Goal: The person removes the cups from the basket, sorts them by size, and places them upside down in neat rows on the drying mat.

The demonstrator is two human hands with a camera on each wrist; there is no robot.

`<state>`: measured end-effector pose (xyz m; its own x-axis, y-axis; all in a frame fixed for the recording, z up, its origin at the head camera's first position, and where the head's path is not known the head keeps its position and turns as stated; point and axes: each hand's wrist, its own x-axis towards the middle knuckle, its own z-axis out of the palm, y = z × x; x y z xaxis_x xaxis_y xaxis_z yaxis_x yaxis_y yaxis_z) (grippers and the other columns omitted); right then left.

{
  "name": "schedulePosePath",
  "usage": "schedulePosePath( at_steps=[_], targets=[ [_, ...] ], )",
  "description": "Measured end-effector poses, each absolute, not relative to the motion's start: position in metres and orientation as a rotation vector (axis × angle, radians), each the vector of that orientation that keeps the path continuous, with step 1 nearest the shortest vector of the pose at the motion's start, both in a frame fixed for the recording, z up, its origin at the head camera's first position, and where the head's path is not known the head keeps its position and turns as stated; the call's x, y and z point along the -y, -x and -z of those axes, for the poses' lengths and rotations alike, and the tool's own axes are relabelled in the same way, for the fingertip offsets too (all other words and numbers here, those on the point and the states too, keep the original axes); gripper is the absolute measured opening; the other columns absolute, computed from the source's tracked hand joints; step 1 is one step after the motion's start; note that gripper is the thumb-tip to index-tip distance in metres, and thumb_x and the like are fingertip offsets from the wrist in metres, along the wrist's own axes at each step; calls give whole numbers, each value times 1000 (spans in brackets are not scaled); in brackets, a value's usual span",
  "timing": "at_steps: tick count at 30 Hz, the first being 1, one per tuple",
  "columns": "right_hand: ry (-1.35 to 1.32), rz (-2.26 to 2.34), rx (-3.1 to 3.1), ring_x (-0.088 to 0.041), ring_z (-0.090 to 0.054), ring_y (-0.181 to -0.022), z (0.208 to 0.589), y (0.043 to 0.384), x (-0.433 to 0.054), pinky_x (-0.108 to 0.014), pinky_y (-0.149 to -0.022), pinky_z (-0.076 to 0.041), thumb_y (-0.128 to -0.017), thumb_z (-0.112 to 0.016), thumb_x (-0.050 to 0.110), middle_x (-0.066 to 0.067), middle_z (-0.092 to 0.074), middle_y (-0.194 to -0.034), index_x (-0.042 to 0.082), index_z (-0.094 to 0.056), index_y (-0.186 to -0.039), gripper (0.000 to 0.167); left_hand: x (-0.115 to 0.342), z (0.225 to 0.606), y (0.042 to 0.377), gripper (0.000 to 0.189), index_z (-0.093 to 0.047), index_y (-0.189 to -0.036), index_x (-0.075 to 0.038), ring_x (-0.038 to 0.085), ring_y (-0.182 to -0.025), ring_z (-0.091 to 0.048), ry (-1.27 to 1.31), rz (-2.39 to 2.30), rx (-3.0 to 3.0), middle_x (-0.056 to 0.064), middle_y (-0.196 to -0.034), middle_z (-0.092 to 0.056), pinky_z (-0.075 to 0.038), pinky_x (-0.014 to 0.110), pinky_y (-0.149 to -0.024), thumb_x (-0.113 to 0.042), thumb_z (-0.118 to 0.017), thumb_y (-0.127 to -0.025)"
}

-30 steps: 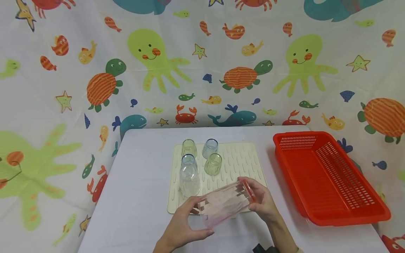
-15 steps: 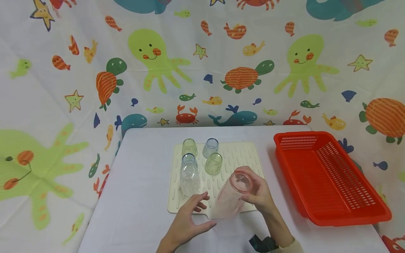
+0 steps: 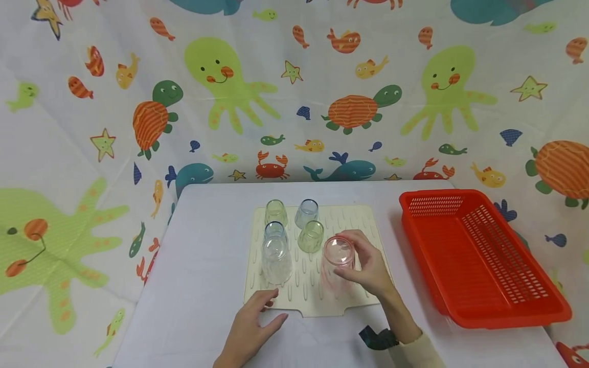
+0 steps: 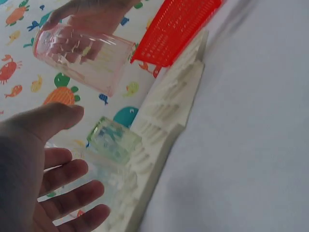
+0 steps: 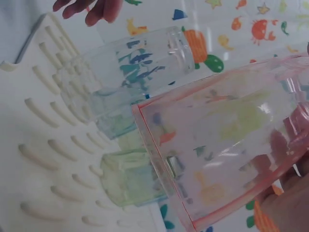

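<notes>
My right hand (image 3: 370,263) grips a tall, pink-tinted clear glass (image 3: 338,271) around its upper end, thumb on the near side. The glass stands roughly upright over the right front part of a cream drying mat (image 3: 359,225). In the right wrist view the lower end of the pink glass (image 5: 217,145) is held off the mat. My left hand (image 3: 248,322) holds nothing, its fingers spread and thumb apart, at the mat's front left edge. Nearest to it on the mat is a tall clear glass (image 3: 277,263).
Behind the clear glass stands a short blue glass (image 3: 274,230). Two short green glasses, one at the back (image 3: 276,212) and one in the middle (image 3: 311,237), and another blue glass (image 3: 307,213) share the mat. A red plastic basket (image 3: 423,266) sits at the right.
The pink glass went from lying tilted between both hands to near upright over the mat, held by the right hand alone. The left hand let go and drew back to the lower left.
</notes>
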<state>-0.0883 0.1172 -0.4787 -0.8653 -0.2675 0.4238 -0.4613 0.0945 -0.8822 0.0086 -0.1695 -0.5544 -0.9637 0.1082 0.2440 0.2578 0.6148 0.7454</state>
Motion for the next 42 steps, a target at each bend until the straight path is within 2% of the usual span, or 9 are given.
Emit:
schedulePosePath(
  at_steps=[5,10,16,20,24,27,36,42],
  targets=[
    [-716,-1870,2228,-14,-55,-117,482,92,-112,-25,-110,-45,-72,-82,-4,-10,-60,-122,2,-60,-130,63,184,566,-10,57,-69,-122,-12,8,-97,-65,242,1009,2613,-5,-114,-69,-59,26,-81,-24,-91,-71],
    [-693,-1866,2242,-12,-55,-118,488,98,-107,-24,-105,-48,-74,-83,-2,-8,-59,-124,4,-59,-131,63,194,575,-10,60,-69,-121,-8,18,-108,-65,139,851,2580,0,-115,-68,-56,34,-88,-23,-92,-68],
    [-652,-1839,2263,-8,-54,-118,496,104,-100,-24,-100,-49,-73,-86,1,-10,-59,-126,4,-58,-132,65,198,584,-7,59,-68,-122,-2,26,-119,-64,-73,898,2649,8,-126,-65,-51,39,-100,-25,-90,-73],
    [-618,-1807,2297,-6,-53,-119,501,107,-95,-23,-101,-47,-71,-86,-1,-11,-59,-126,4,-58,-132,67,200,589,-6,65,-62,-129,3,36,-130,-57,-152,923,2732,16,-135,-61,-44,51,-113,-28,-86,-77],
    [-600,-1765,2326,-12,-54,-119,500,106,-90,-23,-103,-47,-71,-85,-4,-17,-59,-126,0,-57,-132,67,202,594,-4,73,-57,-135,6,41,-139,-47,-170,927,2794,21,-143,-56,-31,61,-120,-32,-84,-80],
    [-594,-1749,2343,-16,-55,-118,490,102,-85,-24,-103,-48,-72,-84,-3,-19,-59,-125,-4,-57,-131,64,203,596,-4,74,-57,-135,5,41,-141,-45,-166,914,2810,21,-144,-55,-29,61,-121,-36,-84,-80],
    [-566,-1763,2370,-12,-54,-118,480,97,-76,-31,-105,-50,-76,-83,1,-16,-58,-126,-3,-57,-128,59,204,603,-2,72,-59,-133,4,40,-140,-47,-140,882,2782,20,-141,-58,-31,59,-120,-38,-83,-80],
    [-568,-1785,2374,-18,-53,-120,487,98,-74,-51,-107,-48,-75,-83,-1,-18,-57,-128,-3,-57,-129,59,203,606,-2,72,-60,-132,4,38,-139,-48,-141,878,2771,19,-140,-59,-31,59,-120,-38,-84,-79]
  ],
)
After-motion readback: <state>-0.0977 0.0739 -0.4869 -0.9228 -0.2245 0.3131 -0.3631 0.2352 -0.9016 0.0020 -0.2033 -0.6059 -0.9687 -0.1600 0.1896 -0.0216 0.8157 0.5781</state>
